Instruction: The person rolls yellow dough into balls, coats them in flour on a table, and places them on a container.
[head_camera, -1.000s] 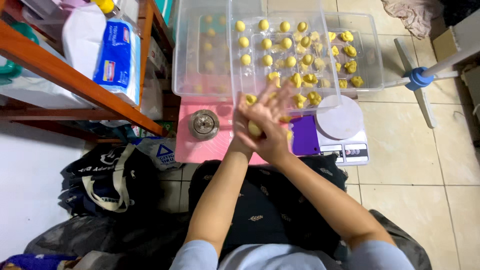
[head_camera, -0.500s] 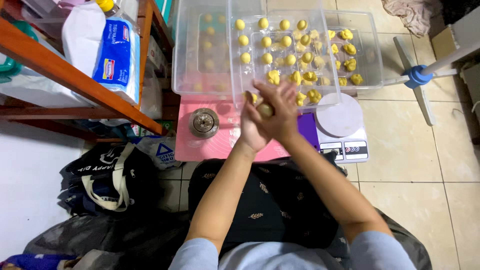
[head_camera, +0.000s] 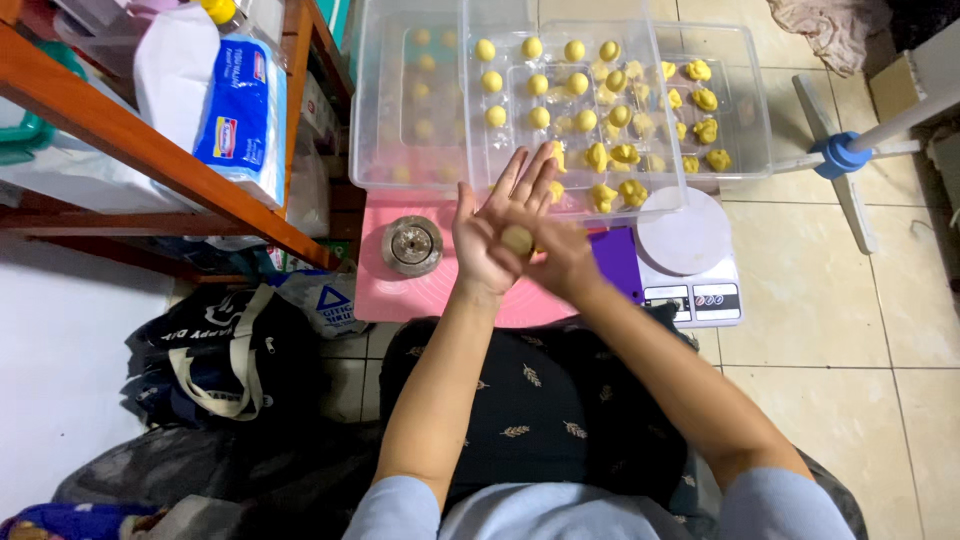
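Both forearms come up from the lap and meet over the near edge of the pink mat (head_camera: 400, 290); the left hand (head_camera: 497, 228) is held flat and open, palm up, fingers spread and pointing away toward the boxes; a small pale-yellow dough ball (head_camera: 517, 240) sits in the middle of that palm; the right hand (head_camera: 565, 262) comes in from the right, lying just against the ball's side and the left palm, its fingers blurred, so I cannot tell whether it is pressing flat or curled; neither hand is clenched, and the ball is cupped between the two rather than pinched.

Just past the fingertips stands a clear plastic box (head_camera: 575, 205) with rows of smooth round dough balls (head_camera: 540, 85) at the left and rough, unshaped yellow lumps (head_camera: 625, 155) at the right; a second clear box (head_camera: 740, 100) lies partly under it, holding more lumps; a third (head_camera: 385, 110) stands to the left.

On the mat, left of the wrist, lies a round metal mould (head_camera: 411, 244); to the right sits a kitchen scale (head_camera: 690, 270) with a white round plate, beside a purple card (head_camera: 617, 262); a wooden shelf (head_camera: 150, 150) rises at the far left, and dark bags (head_camera: 215, 350) rest on the tiled floor below it.
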